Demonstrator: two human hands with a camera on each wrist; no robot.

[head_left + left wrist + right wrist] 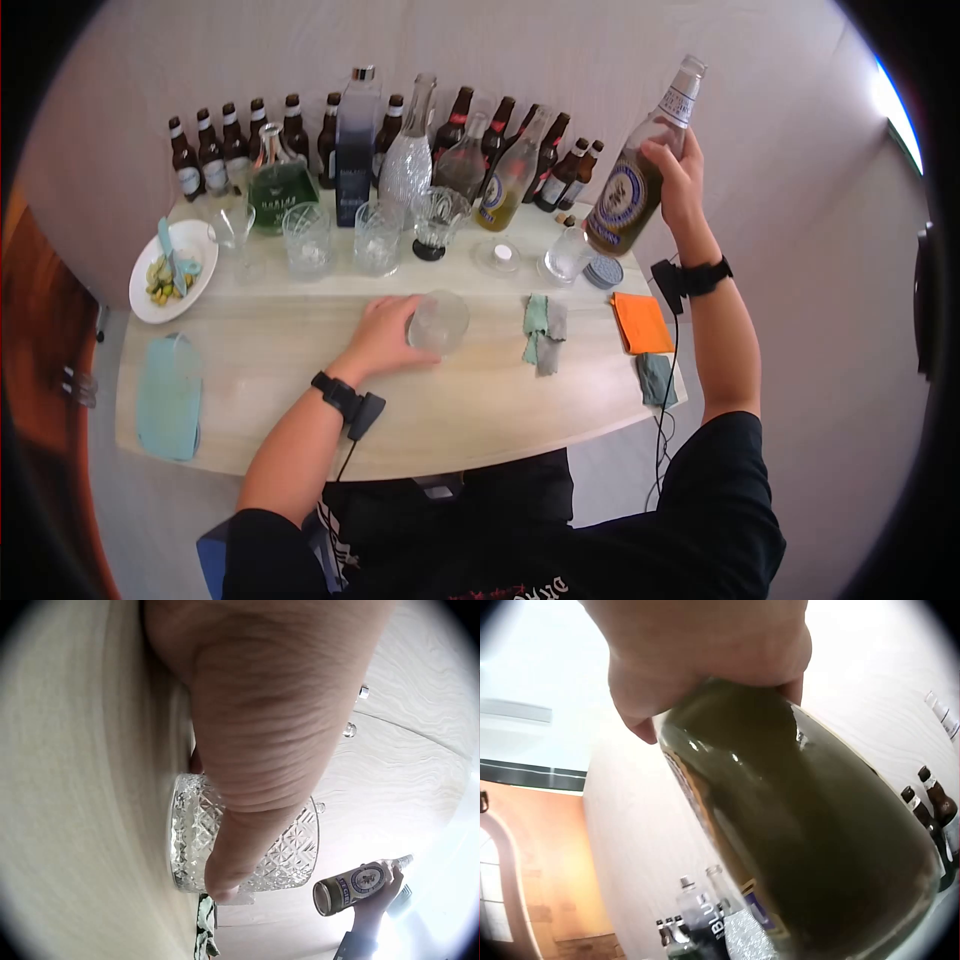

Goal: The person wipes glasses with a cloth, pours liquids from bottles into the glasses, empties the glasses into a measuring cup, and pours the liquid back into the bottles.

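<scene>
In the head view the left hand (385,338) grips a cut-glass tumbler (440,322) standing on the table; its diamond pattern shows in the left wrist view, where the thumb of the left hand (255,742) lies across the glass (289,859). The right hand (677,180) holds a clear bottle (630,190) with a blue and white label around its upper part, raised above the table's right side and tilted, neck up. Close up in the right wrist view, greenish-brown liquid shows in the bottle (780,817), under the right hand (705,660).
Brown bottles (184,165), a green decanter (283,190) and a tall dark bottle (355,160) line the back. Before them stand several glasses (307,245). A white plate with food (145,300) and a blue-green tray (168,400) lie left; cloths (545,330) and an orange napkin (642,322) lie right.
</scene>
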